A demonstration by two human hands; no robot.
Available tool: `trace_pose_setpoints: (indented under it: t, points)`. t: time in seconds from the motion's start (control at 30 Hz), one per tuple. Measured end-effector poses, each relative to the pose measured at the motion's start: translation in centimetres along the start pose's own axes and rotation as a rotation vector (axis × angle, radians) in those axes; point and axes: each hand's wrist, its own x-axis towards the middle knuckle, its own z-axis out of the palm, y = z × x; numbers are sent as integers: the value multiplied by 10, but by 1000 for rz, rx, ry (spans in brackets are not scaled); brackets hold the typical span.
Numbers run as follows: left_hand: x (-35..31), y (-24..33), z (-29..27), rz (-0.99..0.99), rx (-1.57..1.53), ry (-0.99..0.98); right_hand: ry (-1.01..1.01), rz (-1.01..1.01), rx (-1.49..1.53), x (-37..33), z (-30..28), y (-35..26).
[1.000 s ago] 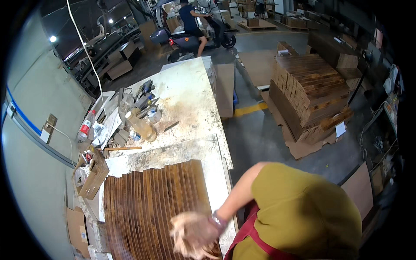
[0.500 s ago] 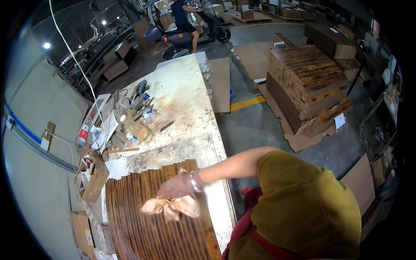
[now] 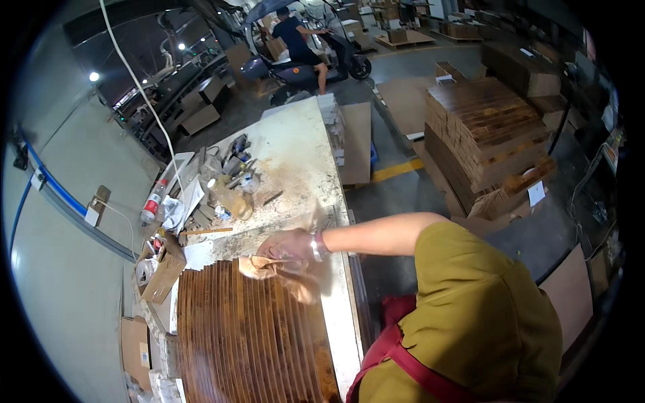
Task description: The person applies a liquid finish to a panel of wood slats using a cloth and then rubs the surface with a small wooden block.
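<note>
A crumpled tan cloth (image 3: 255, 267) is bunched under my right hand (image 3: 285, 244), whose fingers are closed on it; motion smears its lower folds. A metal bracelet circles the wrist. Beneath lie dark brown, glossy wood strips (image 3: 245, 336), set side by side in a packed row on the workbench (image 3: 295, 151). My hand and cloth are over the far end of these strips. My left hand does not show.
Left on the bench are a glue-like bottle (image 3: 232, 201), a red-labelled bottle (image 3: 154, 201), a pencil-like stick (image 3: 207, 232) and a wooden box (image 3: 163, 269). Stacked planks (image 3: 487, 134) stand on the floor at right. Beyond the bench, a person (image 3: 295, 41) sits on a scooter (image 3: 289, 71).
My right hand has moved with the cloth toward the far end of the strips, lifting part of it. The whole view has shifted slightly.
</note>
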Motion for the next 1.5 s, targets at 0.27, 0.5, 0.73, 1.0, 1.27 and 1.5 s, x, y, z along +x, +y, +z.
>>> trace_pose_setpoints:
  t: [0.27,0.5,0.73,1.0,1.27,1.5]
  points:
    - [52,71,-78,35,-1322,157,-407,-675,-137,-44,108,81]
    - [48,16,-110,-25,-1355,262,-378,-274,-417,-43,98,89]
    - [35,32,-216,-281,-2515,190,-498,-265,-144,-54,69,71]
    - [40,81,-229,326,-1646,267,-812,-355,-92,-56,103,67]
    - [21,-1,-185,54,-1088,-248,-750,-195,204,-66,16,-14]
    - [76,67,-125,-65,-1378,10,-797,-376,-14,-65,89,19]
